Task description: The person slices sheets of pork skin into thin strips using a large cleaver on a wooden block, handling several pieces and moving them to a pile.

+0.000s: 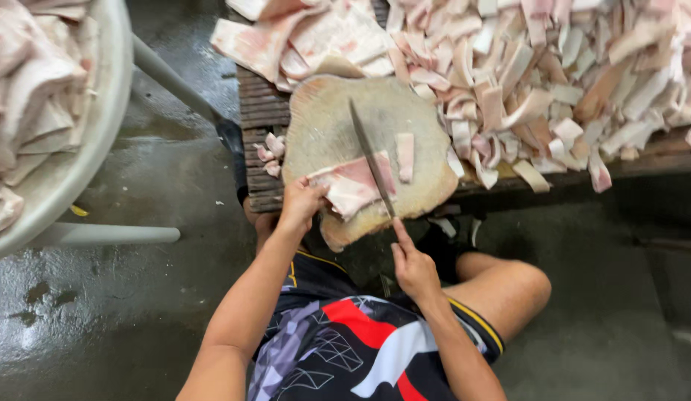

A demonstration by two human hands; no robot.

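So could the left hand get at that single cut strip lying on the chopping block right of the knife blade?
Probably not directly. The left hand presses the meat slab, and the knife in the right hand lies between it and the strip; it would have to cross over the blade.

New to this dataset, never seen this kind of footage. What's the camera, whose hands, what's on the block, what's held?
There is no machine here: a person works with two bare hands, and the one picture comes from a camera on their head, looking down past their lap.

The left hand presses on a slab of pale pink raw meat lying on a round, worn wooden chopping block. The right hand holds a long knife, its blade laid across the slab. One cut strip lies beside the blade.

The block sits on a low slatted wooden bench. Behind it is a big heap of cut strips, with uncut slabs on the left. A large metal basin at far left holds more meat. The floor is wet concrete.
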